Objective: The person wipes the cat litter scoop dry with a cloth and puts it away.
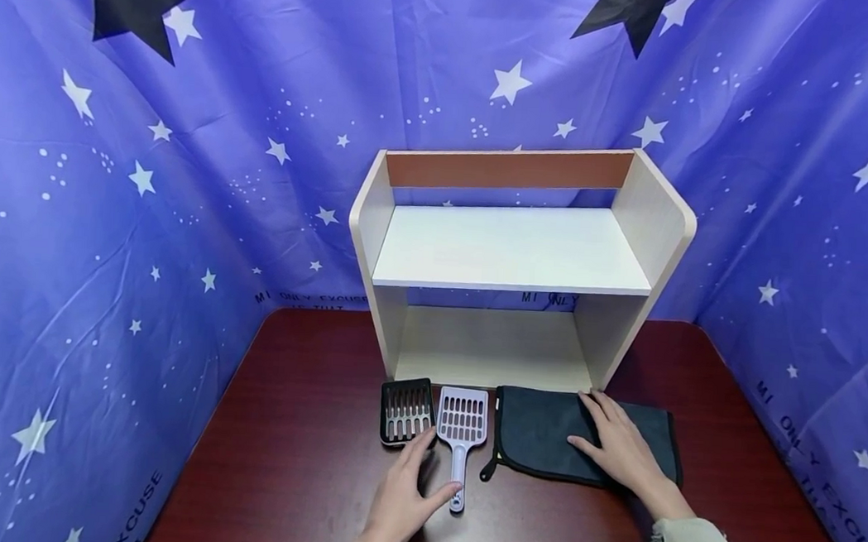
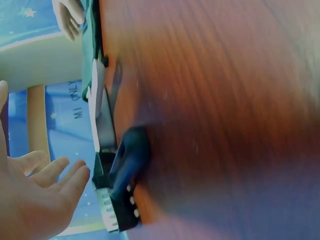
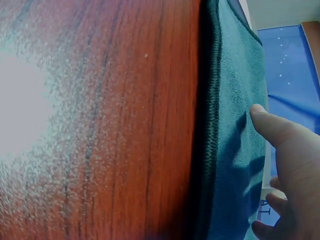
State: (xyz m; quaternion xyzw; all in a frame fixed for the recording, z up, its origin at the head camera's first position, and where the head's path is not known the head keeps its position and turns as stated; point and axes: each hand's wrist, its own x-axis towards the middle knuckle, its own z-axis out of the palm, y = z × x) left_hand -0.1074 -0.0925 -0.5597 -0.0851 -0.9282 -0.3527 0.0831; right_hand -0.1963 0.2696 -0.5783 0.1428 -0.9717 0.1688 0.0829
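Observation:
My left hand [image 1: 404, 495], fingers loosely extended, hovers over the handle end of a black litter scoop [image 1: 406, 412] with a slotted head. In the left wrist view that scoop's handle [image 2: 134, 150] rises just beyond the hand's fingertips. A pale lilac litter scoop [image 1: 462, 418] lies beside it, its handle pointing toward me near the left thumb. To the right is a dark green-grey folded cloth [image 1: 543, 431] with stitched edging and a small loop. Over this cloth my right hand [image 1: 620, 448] spreads its fingers; in the right wrist view its shadow falls on the cloth [image 3: 235, 125].
Behind the scoops and cloth stands a two-tier wooden shelf [image 1: 513, 247] with a white upper board. Everything sits on a dark red-brown table [image 1: 303, 462]. Blue star-printed curtains [image 1: 224, 167] enclose the back and both sides.

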